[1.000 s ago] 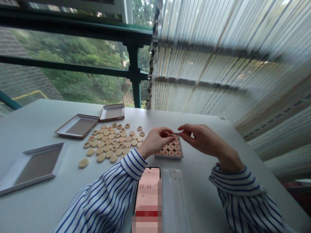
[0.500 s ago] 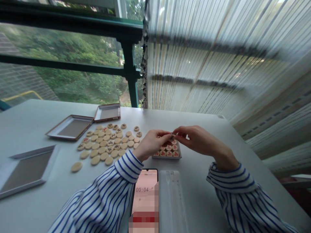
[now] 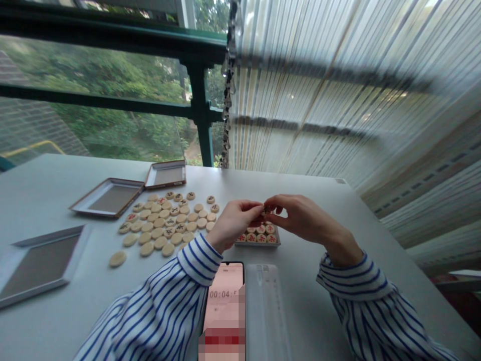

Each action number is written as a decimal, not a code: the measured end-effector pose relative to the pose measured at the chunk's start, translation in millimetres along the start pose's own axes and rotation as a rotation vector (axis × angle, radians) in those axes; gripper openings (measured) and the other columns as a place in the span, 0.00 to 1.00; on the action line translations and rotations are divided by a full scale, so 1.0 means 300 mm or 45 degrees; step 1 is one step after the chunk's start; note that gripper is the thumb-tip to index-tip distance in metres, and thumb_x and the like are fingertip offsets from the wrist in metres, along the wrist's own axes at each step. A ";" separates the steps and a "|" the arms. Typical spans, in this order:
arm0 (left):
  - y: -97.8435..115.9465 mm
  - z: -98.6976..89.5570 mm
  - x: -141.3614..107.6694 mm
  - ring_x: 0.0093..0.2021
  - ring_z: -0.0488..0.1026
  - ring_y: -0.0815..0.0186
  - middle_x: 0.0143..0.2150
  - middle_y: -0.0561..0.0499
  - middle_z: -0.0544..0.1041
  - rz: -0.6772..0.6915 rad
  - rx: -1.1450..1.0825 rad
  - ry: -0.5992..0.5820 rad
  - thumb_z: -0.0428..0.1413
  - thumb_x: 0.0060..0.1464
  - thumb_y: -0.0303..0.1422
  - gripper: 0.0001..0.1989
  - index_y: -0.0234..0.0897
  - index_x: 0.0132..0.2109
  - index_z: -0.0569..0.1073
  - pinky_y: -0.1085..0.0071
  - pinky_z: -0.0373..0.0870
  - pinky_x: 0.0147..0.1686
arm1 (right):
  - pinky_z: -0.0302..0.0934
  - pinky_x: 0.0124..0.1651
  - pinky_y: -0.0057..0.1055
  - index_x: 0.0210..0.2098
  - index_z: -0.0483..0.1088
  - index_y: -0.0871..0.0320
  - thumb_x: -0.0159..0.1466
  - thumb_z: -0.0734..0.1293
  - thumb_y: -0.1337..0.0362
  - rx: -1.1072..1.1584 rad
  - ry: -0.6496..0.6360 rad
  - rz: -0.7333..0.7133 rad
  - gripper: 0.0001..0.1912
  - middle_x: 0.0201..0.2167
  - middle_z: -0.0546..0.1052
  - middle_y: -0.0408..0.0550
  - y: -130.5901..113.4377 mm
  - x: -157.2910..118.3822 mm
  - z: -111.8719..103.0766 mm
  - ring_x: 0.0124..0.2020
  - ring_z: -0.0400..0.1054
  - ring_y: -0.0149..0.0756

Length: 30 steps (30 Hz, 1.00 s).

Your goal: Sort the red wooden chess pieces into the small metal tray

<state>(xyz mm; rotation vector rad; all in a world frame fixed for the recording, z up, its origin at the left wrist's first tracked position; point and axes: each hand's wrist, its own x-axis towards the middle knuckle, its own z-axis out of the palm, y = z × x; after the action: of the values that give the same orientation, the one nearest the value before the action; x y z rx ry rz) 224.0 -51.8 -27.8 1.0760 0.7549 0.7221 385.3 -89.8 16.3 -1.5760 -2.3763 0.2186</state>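
Above the box, a round wooden Chinese chess piece (image 3: 266, 209) with a dark character is pinched between the fingertips of both hands. My left hand (image 3: 236, 224) grips it from the left with thumb and forefinger. From the right, my right hand (image 3: 305, 218) closes its fingertips on the same piece. Below them is a shallow box (image 3: 257, 244) with rows of chess pieces (image 3: 261, 238) lying face up, showing red characters. My hands hide the box's far part. To the left, many loose chess pieces (image 3: 159, 222) are spread on the table, most face down.
A phone (image 3: 225, 281) showing a timer lies in front of me, beside a pale, translucent long case (image 3: 263, 301). Shallow trays (image 3: 108, 196), (image 3: 166, 174) and a grey-white frame-like tray (image 3: 45, 263) lie left on the white table (image 3: 300, 311). A string curtain (image 3: 300, 100) hangs behind.
My right hand has shifted slightly left, its fingers closing more around the chess piece. The piece's dark character now faces me a little higher up. The loose pieces look unmoved.
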 end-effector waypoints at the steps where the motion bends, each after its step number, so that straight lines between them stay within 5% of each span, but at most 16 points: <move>1: 0.001 0.000 -0.001 0.26 0.70 0.74 0.28 0.49 0.75 0.001 0.012 -0.002 0.56 0.49 0.29 0.09 0.29 0.38 0.75 0.76 0.66 0.30 | 0.57 0.35 0.27 0.40 0.70 0.55 0.60 0.61 0.60 -0.012 0.003 -0.006 0.11 0.32 0.75 0.45 0.000 -0.001 0.000 0.33 0.67 0.32; 15: -0.003 0.001 -0.002 0.26 0.69 0.73 0.28 0.48 0.75 0.051 0.244 -0.013 0.55 0.49 0.33 0.12 0.30 0.39 0.75 0.75 0.66 0.28 | 0.56 0.34 0.26 0.38 0.70 0.55 0.59 0.61 0.61 -0.092 -0.028 -0.049 0.10 0.32 0.75 0.44 0.000 -0.007 -0.003 0.32 0.67 0.31; 24: -0.003 -0.086 0.021 0.42 0.72 0.62 0.43 0.44 0.76 0.429 1.262 0.227 0.50 0.52 0.33 0.16 0.33 0.46 0.72 0.68 0.66 0.44 | 0.55 0.33 0.26 0.38 0.71 0.55 0.58 0.61 0.60 -0.140 -0.195 0.019 0.11 0.32 0.75 0.46 0.012 -0.012 -0.009 0.31 0.67 0.32; 30: 0.010 -0.130 0.022 0.46 0.70 0.60 0.46 0.43 0.74 0.413 1.752 0.237 0.46 0.53 0.31 0.17 0.31 0.48 0.71 0.67 0.64 0.47 | 0.53 0.30 0.26 0.37 0.71 0.53 0.58 0.61 0.59 -0.173 -0.313 0.071 0.11 0.31 0.75 0.44 0.022 -0.016 -0.008 0.29 0.66 0.31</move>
<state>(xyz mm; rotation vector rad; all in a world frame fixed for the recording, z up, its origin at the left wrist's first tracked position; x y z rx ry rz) 195.0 -26.4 -37.4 2.4331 1.2989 0.5185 393.6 -91.7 15.8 -1.7698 -2.5825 0.2825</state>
